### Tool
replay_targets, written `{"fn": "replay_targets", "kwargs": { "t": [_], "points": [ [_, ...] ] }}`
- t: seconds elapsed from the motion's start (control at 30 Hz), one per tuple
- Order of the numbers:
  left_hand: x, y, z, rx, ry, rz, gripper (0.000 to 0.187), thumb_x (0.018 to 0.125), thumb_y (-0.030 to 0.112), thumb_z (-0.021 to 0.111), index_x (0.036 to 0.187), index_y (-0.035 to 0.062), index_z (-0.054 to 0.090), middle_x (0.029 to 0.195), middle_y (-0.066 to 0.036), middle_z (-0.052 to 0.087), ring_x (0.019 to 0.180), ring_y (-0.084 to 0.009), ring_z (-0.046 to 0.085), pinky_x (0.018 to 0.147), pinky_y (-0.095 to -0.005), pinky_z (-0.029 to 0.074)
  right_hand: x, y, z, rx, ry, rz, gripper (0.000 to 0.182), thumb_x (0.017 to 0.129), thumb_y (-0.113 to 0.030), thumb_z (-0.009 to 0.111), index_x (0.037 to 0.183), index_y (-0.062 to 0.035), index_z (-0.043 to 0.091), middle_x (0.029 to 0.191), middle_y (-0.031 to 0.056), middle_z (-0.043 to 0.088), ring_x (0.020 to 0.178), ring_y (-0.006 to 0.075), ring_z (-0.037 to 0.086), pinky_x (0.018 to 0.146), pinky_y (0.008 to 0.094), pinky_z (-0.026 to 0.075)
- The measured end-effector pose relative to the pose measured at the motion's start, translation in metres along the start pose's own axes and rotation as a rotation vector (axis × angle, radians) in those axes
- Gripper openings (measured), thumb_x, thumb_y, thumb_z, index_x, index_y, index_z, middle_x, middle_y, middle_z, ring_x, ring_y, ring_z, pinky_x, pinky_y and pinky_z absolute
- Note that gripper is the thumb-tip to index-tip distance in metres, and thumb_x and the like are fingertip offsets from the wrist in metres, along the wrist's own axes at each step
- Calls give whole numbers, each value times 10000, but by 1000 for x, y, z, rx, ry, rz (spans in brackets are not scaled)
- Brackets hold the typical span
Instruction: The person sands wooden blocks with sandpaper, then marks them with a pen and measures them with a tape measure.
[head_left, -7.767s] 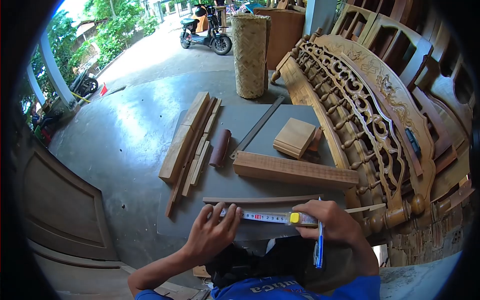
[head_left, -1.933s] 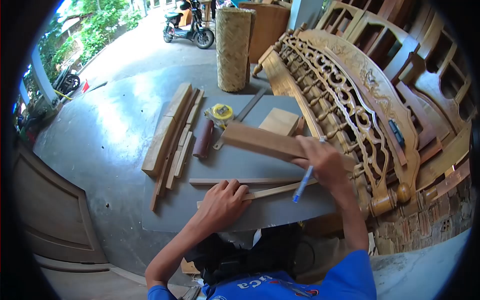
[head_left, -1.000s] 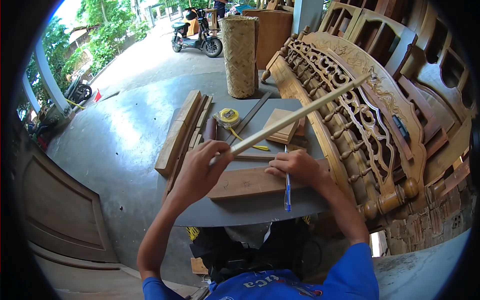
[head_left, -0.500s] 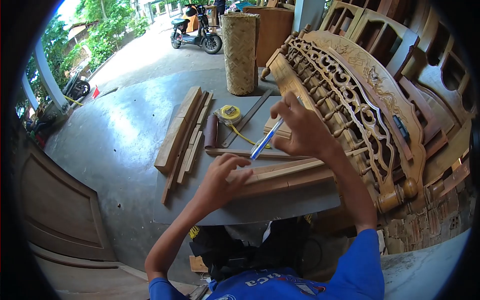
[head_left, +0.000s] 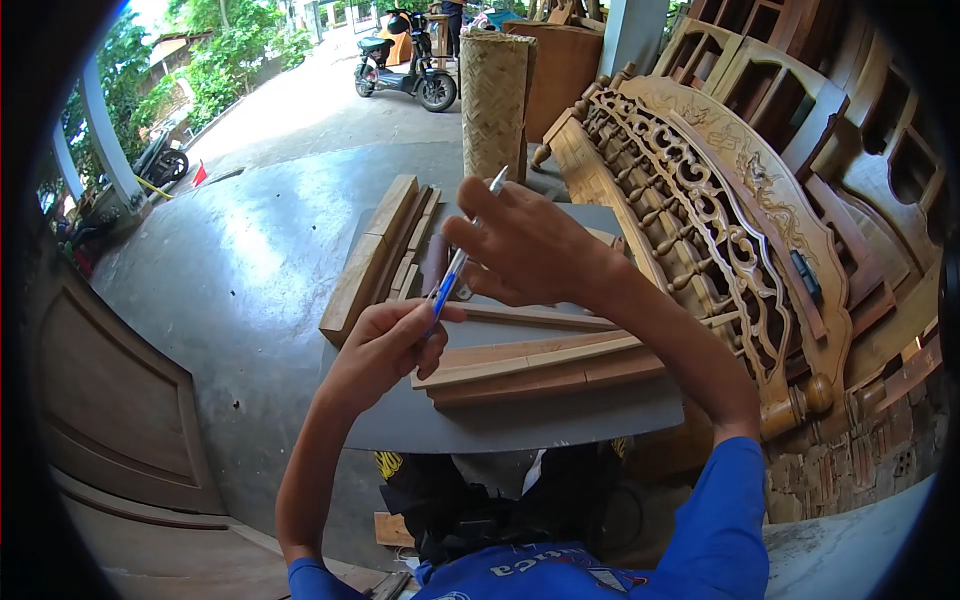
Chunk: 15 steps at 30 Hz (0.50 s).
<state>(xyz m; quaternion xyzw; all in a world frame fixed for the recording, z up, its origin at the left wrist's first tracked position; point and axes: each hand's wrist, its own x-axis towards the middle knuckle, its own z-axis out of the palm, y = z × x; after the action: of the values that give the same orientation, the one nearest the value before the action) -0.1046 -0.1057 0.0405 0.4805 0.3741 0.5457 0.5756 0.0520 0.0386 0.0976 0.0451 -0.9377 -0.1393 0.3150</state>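
A blue and white pen is held slantwise above the low grey table. My right hand grips its upper part, with the pale tip poking out above the fingers. At the lower, blue end, my left hand pinches the pen between thumb and fingers. Under my hands lie long wooden strips. More wooden pieces are lined up on the table's left side. A brown roll shows partly behind the pen. My right hand hides most of the tape measure and metal ruler.
A carved wooden headboard leans along the right, with wooden panels behind it. A woven mat roll stands beyond the table. Brown door panels lie at the left. An electric scooter is parked outside, near a person.
My right hand has brought the pen leftward, over the tape measure. My left hand has moved left and gone from open fingers to a pinch on the pen's lower end.
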Motion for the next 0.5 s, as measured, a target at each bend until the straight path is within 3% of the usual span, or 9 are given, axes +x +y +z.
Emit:
{"fn": "replay_targets", "kwargs": {
  "t": [0.03, 0.07, 0.13, 0.17, 0.23, 0.3, 0.37, 0.43, 0.5],
  "points": [
    [-4, 0, -5, -132, -2, -27, 311, 959, 185, 441, 1131, -48, 553, 622, 20, 448, 550, -52, 412, 512, -200, 367, 7, 2, 3, 13, 9, -63, 272, 732, -203, 628, 874, -18, 488, 920, 150, 402, 693, 287, 555, 678, 405, 479],
    [-8, 0, -12, -183, -16, -11, 299, 948, 172, 462, 1121, -51, 560, 628, 13, 466, 556, -52, 428, 512, -200, 374, 12, 3, 5, 45, -39, -94, 262, 764, -161, 593, 966, -24, 498, 966, 149, 411, 702, 274, 560, 679, 413, 483],
    [-15, -1, -25, -286, -51, 14, 278, 927, 148, 504, 1103, -56, 572, 639, 0, 503, 568, -52, 459, 512, -199, 390, 21, 12, -4, 169, -21, 67, 275, 789, -134, 555, 1040, -41, 493, 985, 143, 425, 729, 264, 565, 685, 419, 486],
    [-17, -2, -29, -190, 97, 17, 269, 921, 144, 514, 1089, -56, 575, 639, 2, 504, 564, -51, 455, 507, -198, 384, 22, 21, -9, 230, -14, 151, 289, 801, -121, 537, 1077, -50, 490, 995, 140, 432, 742, 260, 567, 688, 423, 488],
    [-21, -3, -36, -4, 388, 26, 251, 908, 138, 534, 1061, -55, 581, 639, 5, 506, 554, -48, 446, 497, -194, 373, 8, 72, 10, 413, 454, 552, 362, 832, -102, 491, 1192, -99, 454, 1033, 140, 463, 808, 274, 582, 687, 433, 498],
    [-25, -10, -52, 7, 406, 72, 225, 878, 101, 570, 1044, -50, 591, 686, -25, 562, 582, -56, 503, 520, -198, 414, -37, 141, 45, -16, 263, 746, 402, 845, -143, 489, 1242, -123, 428, 1085, 166, 481, 925, 309, 559, 780, 460, 475],
    [-25, -12, -58, 116, 415, 116, 208, 882, 95, 558, 1025, -51, 596, 712, -40, 584, 606, -67, 537, 536, -204, 439, -72, 169, 85, -25, -675, 899, 492, 870, -241, 493, 1336, -169, 354, 1242, 199, 433, 1121, 343, 477, 941, 479, 388],
    [-22, -8, -55, -17, 336, 79, 86, 896, 68, 498, 944, 5, 534, 752, -83, 594, 624, -120, 569, 559, -238, 470, -98, 171, 131, 124, -742, 974, 588, 869, -360, 507, 1390, -198, 288, 1370, 205, 341, 1266, 351, 345, 1046, 469, 273],
    [-22, -6, -49, -108, 316, 33, 52, 895, 103, 472, 915, 61, 450, 727, -76, 539, 582, -136, 532, 543, -251, 464, -90, 164, 149, 213, -529, 1404, 716, 831, -442, 557, 1416, -182, 236, 1421, 195, 284, 1306, 354, 293, 1065, 467, 244]
  ]
}}
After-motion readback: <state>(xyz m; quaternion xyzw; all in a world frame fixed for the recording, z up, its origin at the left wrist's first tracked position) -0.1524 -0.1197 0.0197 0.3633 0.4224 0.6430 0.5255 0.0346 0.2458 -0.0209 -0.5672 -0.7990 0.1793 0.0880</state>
